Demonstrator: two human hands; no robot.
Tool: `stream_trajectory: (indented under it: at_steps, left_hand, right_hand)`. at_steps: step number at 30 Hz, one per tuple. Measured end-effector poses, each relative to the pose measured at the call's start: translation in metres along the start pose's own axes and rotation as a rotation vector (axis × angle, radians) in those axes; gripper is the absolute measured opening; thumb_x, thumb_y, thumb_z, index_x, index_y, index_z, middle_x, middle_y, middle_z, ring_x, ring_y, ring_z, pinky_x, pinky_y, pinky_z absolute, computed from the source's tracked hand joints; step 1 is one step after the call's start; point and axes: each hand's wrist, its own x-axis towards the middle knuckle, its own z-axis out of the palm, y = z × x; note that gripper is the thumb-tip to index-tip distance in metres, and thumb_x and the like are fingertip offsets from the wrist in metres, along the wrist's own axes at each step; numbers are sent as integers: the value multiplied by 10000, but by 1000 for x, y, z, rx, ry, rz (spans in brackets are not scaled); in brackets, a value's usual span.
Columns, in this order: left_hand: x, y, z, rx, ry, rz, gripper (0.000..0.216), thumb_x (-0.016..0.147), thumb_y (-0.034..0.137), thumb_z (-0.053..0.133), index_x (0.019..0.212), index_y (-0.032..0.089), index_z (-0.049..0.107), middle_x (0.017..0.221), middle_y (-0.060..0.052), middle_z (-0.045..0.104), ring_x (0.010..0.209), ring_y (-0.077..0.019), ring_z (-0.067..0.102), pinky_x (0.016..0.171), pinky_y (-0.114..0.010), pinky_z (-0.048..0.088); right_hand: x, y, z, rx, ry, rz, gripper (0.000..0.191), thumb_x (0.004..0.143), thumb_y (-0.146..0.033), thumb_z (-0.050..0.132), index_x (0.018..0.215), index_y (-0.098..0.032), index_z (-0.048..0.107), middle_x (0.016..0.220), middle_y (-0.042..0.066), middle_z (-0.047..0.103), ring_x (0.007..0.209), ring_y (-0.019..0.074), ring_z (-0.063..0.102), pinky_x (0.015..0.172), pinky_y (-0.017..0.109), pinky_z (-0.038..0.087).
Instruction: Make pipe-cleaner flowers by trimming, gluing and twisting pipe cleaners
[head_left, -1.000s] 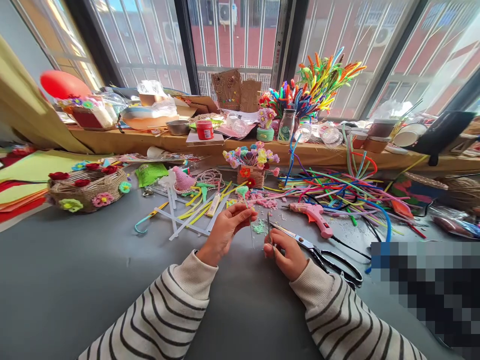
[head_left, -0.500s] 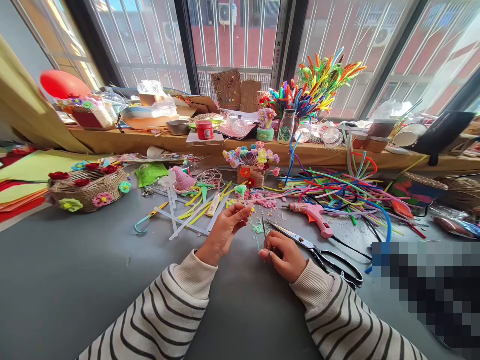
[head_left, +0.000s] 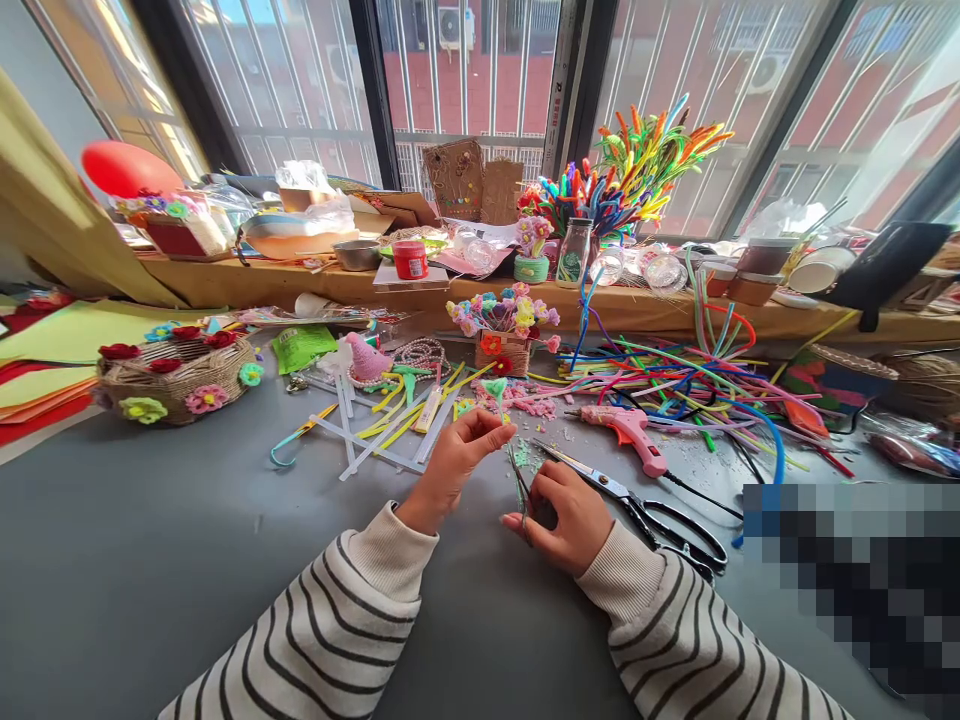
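A mint-green pipe-cleaner flower stands upright above my left hand, whose thumb and fingers pinch its thin stem. My right hand is wrapped round a small pair of scissors, with their blades pointing up at the stem just below the left fingertips. I cannot tell whether the blades touch the stem. Green fluff trimmings lie on the table behind the scissors. Large black-handled scissors rest beyond my right hand. A pink glue gun lies farther back.
Glue sticks and yellow strips lie left of centre. A woven basket with flowers stands at the left. Behind are a small flower pot and a heap of coloured pipe cleaners. A cluttered sill runs along the window.
The right hand has shifted slightly left, and its small scissors now tilt left, closer to the stem. The left hand has moved slightly right, and the green flower's head has turned and moved right.
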Motion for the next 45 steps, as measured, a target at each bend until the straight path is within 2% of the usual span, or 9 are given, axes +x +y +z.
stream_trajectory:
  at_steps: [12,23,30,38,45]
  left_hand:
    - [0,-1,-1,73,2,28,188,602,294,577,578,150,459,548,58,408,554,-58,370,574,-197,300]
    - [1,-2,-1,-19,24,15,188,616,265,569,561,151,429,589,47,352,582,-58,334,584,-181,293]
    - [2,-2,-1,-21,55,35,210,619,261,565,538,149,407,584,47,330,572,-58,310,576,-183,274]
    - [2,-2,-1,103,60,86,205,626,262,545,526,153,405,604,38,350,605,-71,332,602,-197,278]
    - [0,1,2,137,52,58,215,613,270,555,510,147,412,615,36,358,610,-71,348,598,-192,289]
  right_hand:
    - [0,1,3,-74,-10,-12,340,682,-467,473,518,-171,438,579,22,464,576,125,406,519,242,326]
    - [-1,4,3,-125,-15,-69,344,709,-450,451,509,-170,432,564,16,460,569,123,399,516,235,317]
    - [-1,4,5,-120,23,-103,313,725,-373,456,493,-166,426,544,4,449,549,111,395,504,222,309]
    - [-3,-2,3,-91,-30,-15,382,666,-504,459,498,-163,422,538,-3,433,514,90,385,477,210,296]
    - [-2,-1,7,-123,-19,5,384,672,-502,451,488,-165,430,534,-6,428,504,86,389,470,210,287]
